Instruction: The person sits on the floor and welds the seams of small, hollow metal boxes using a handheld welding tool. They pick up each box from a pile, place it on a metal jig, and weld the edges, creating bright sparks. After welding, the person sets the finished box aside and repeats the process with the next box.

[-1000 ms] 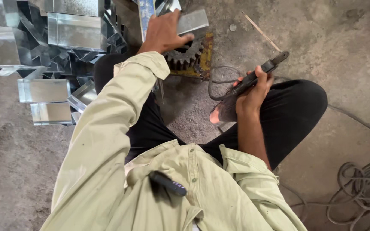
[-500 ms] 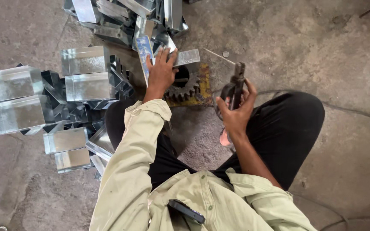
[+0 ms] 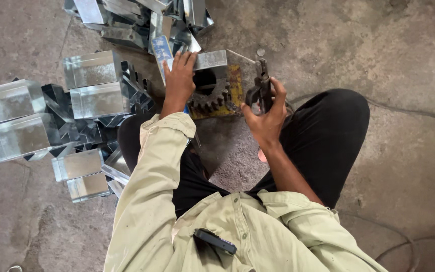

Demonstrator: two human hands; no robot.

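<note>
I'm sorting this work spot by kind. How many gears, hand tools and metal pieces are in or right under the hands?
Gear: 1
Hand tool, in the right hand: 1
Bent sheet-metal piece, under the left hand: 1
Total: 3

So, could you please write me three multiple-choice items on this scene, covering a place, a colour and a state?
1. Where does the dark toothed metal gear lie?
A. on the yellow plate
B. on the person's lap
C. on the sheet-metal pile

2. What colour is the person's long-sleeved shirt?
A. dark blue
B. pale khaki
C. red

3. What is the right hand doing?
A. resting open on the floor
B. holding a cable
C. closed in a grip on a dark metal hand tool

Answers: A, the plate shows beneath the gear; B, sleeve and front are pale khaki; C, fingers wrap the tool's handles.
</note>
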